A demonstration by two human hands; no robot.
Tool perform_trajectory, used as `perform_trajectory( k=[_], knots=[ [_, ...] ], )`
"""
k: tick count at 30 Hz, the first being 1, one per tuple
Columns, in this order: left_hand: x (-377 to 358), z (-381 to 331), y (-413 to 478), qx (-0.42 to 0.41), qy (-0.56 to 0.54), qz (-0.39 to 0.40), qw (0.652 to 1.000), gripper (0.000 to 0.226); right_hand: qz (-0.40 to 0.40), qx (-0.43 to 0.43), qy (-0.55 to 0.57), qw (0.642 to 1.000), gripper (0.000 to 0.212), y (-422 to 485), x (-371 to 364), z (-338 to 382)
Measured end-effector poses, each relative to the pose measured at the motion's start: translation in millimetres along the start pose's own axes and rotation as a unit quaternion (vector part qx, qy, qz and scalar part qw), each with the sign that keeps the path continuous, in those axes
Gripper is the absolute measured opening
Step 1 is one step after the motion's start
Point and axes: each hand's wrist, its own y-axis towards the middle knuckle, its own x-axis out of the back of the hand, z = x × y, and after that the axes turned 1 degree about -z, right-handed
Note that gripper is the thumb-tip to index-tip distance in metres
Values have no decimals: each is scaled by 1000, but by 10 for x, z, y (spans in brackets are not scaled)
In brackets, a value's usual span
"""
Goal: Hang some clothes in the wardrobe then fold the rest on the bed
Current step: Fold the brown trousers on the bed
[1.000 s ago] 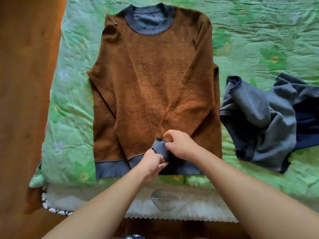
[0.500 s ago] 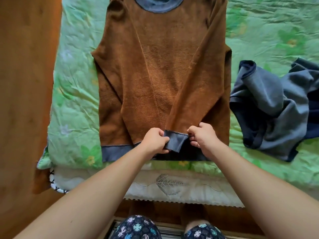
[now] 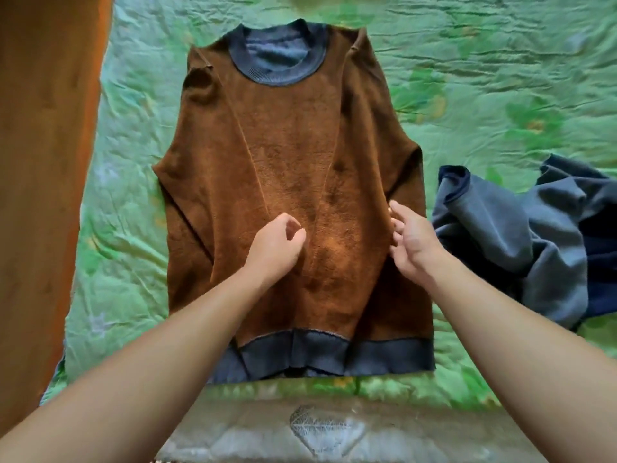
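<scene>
A brown sweater (image 3: 287, 135) with a grey collar and grey hem lies flat on the green bedspread (image 3: 484, 78), both sleeves folded inward down its front. My left hand (image 3: 275, 247) hovers over the lower middle of the sweater, fingers loosely curled, holding nothing. My right hand (image 3: 412, 240) is at the sweater's right side, fingers relaxed and spread, touching the folded right sleeve edge. A crumpled grey and navy garment (image 3: 534, 235) lies to the right of the sweater.
A wooden panel (image 3: 43, 162) stands along the left side of the bed. The mattress edge with a leaf print (image 3: 320, 429) runs along the bottom, close to me. Green bedspread extends beyond and to the right of the sweater.
Both hands let go of the grey sleeve cuff near the hem and moved up over the sweater's body. The cuff now lies flat at the hem.
</scene>
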Motion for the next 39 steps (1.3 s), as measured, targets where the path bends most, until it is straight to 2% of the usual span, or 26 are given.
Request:
perform_trajectory(
  k=[5,7,12,15,17,20,23,26,28,29,31,33,35,37,39],
  knots=[
    [60,-555,961,-42,-89,-18,995,27,13,-22,71,997,21,473,-150,582],
    [89,-784,1328,-42,-161,-25,986,30,20,-25,115,993,21,629,-183,753],
    [157,-1319,2224,-26,-299,-13,954,39,112,-59,121,985,31,950,-145,1026],
    [162,-1595,2684,-67,-296,3,953,39,125,-80,141,979,34,1137,-58,1105],
    [157,-1761,2884,-119,-243,14,963,32,118,-96,153,976,38,1231,28,1078],
    [136,-1960,3123,-135,-166,47,976,31,119,-114,146,975,33,1295,118,1064],
    [144,-2137,3315,-114,-162,33,980,38,79,-99,138,982,23,1293,144,1126],
    [123,-2207,3436,-84,-182,17,980,38,-35,-28,141,989,18,1328,181,1078],
    [85,-2143,3398,-103,-126,-3,987,42,-150,66,0,986,12,1332,224,1026],
    [63,-2094,3330,-126,-90,-25,988,44,-205,117,-96,967,18,1324,250,1004],
    [16,-1968,3100,-176,-46,-78,980,48,-258,245,-281,891,27,1227,272,965],
    [-31,-1766,2727,-243,-18,-122,962,48,-221,399,-412,789,35,1074,203,903],
    [-119,-1408,2306,-311,47,-123,941,50,-145,492,-523,680,48,1013,47,802],
    [-182,-947,1968,-338,167,-87,922,58,-82,500,-626,593,62,1081,-133,724],
    [-204,-551,1830,-319,299,-51,898,66,-48,440,-720,535,74,1232,-231,672]
  ],
)
